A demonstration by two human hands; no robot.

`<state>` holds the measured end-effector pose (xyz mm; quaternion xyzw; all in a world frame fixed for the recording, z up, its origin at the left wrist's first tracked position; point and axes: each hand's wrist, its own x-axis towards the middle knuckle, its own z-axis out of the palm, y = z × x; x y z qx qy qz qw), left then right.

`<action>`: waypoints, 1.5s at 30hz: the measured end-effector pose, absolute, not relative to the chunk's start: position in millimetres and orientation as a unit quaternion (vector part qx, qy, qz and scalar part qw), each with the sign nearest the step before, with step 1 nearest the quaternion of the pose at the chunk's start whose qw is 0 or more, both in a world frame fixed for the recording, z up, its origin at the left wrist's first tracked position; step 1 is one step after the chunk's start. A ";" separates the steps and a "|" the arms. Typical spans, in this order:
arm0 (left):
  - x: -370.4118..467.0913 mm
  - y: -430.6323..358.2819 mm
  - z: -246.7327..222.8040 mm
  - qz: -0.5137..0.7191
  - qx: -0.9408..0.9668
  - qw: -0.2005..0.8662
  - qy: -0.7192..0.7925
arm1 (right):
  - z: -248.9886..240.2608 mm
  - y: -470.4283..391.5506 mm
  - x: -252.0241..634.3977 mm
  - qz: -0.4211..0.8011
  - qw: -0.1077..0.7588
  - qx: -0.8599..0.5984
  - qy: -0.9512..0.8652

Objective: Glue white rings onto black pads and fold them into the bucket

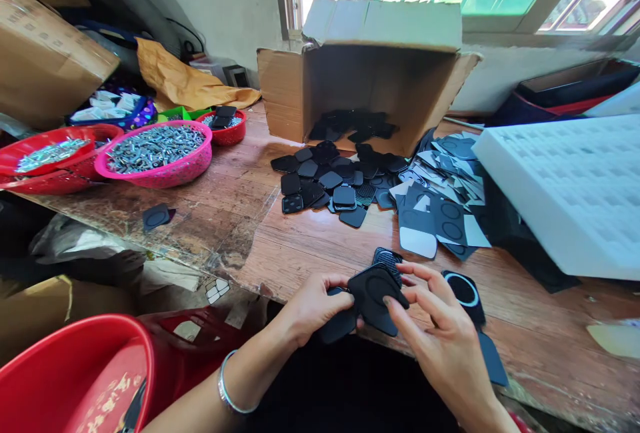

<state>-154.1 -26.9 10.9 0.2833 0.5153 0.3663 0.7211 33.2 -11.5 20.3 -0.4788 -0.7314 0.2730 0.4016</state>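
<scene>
Over the table's front edge, my left hand (317, 309) is closed on a black folding pad (379, 289) with a faint ring outline on its face. Another flat dark panel (339, 321) of it hangs to the left, under my thumb. My right hand (440, 326) pinches the right side of the pad, thumb tip on the ringed face; some fingertips are hidden. Just behind it lies a black piece with wavy ridges (388, 258). Beside my right hand are a black pad with a white ring (465, 294) and a plain dark panel (493, 358).
A cardboard box (283, 96) lies on its side, a pile of black square pieces (330, 179) spilling out. Ringed sheets (440, 219) and a white foam tray (565, 186) are at right. Baskets of metal parts (155, 149) stand left, above a red bin (75, 366).
</scene>
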 end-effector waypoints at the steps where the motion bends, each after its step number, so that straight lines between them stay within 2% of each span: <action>1: -153.8 -26.7 10.1 0.366 0.285 0.722 0.514 | 23.1 -14.3 32.7 0.259 0.405 -0.467 -0.742; 4: -153.3 -26.2 8.1 0.369 0.279 0.729 0.505 | 24.9 -15.4 36.0 0.296 0.407 -0.488 -0.713; 11: -155.3 -27.8 10.6 0.364 0.260 0.757 0.477 | 3.2 3.9 51.8 0.547 0.359 -0.534 -0.536; 14: -155.2 -28.8 11.3 0.357 0.263 0.757 0.481 | -2.5 4.3 53.3 0.593 0.347 -0.525 -0.502; 21: -153.7 -28.7 12.0 0.354 0.266 0.759 0.477 | -6.7 2.5 53.9 0.612 0.326 -0.522 -0.497; 45: -150.9 -28.8 13.6 0.347 0.267 0.762 0.477 | 1.2 5.3 53.1 0.509 0.327 -0.543 -0.582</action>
